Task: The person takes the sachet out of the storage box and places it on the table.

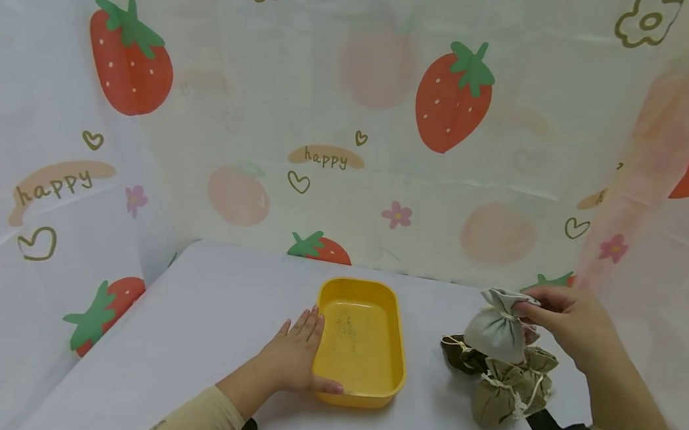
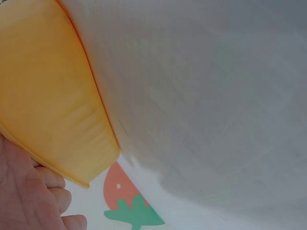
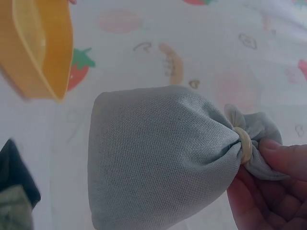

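A light grey cloth drawstring pouch (image 3: 153, 158) hangs from my right hand (image 1: 576, 319), whose thumb and fingers pinch its gathered neck just beyond the pale cord. In the head view the pouch overlaps a cluster of olive-brown pouches (image 1: 495, 400) and a dark brown pouch (image 1: 462, 356). My left hand (image 1: 294, 353) rests along the left rim of a yellow plastic tub (image 1: 392, 343), fingers straight and thumb at the near corner. The left wrist view shows the tub's outer wall (image 2: 53, 86) with the fingers beside its rim. Some faint dark specks mark the tub's floor.
The white tabletop (image 1: 230, 288) runs back to a strawberry-print curtain (image 1: 320, 203), which also encloses the left and right sides. A dark strap (image 1: 547, 423) shows at my right wrist, below the pouches.
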`<state>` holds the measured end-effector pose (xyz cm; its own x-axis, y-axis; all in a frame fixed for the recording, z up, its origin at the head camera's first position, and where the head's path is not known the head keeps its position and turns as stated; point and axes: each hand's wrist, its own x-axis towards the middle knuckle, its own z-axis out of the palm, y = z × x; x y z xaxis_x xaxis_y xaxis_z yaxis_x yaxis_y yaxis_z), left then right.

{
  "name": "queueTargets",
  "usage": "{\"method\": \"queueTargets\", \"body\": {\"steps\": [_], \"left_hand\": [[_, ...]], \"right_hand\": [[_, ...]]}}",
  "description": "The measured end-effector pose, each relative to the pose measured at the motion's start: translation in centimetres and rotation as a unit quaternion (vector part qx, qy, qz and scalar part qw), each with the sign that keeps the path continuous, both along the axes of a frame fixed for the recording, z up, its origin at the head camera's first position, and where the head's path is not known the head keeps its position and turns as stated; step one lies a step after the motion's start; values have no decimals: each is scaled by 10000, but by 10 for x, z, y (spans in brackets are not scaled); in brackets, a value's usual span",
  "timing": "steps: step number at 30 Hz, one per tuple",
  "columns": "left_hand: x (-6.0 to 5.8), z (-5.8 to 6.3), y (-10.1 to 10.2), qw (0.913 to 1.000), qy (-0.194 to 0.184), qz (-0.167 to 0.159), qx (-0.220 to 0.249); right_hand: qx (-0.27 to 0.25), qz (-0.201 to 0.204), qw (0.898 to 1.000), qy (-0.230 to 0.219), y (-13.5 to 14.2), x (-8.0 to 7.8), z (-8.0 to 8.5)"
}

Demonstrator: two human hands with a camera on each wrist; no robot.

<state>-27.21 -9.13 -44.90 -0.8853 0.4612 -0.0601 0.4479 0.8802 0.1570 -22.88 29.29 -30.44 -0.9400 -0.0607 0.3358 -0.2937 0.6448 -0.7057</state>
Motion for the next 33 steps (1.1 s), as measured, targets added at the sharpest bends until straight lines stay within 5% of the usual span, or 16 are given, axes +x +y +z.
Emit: {"method": "queueTargets", "body": {"steps": [5,17,22,33], "left_hand": [[-1,-1,1,10000,-13,4,22],[0,0,0,10000,-26,6,64],[-1,-1,0,10000,-41,39,58],[0,0,1,10000,18,20,20]], "right_hand": [[-181,-285,9991,-249,28,16,-10],[539,-1169,9784,-1617,84,47,-27],[711,-1368,9696,-1900,99,51,-34],[148,-1232,9625,-2413,113,42,-63]]}}
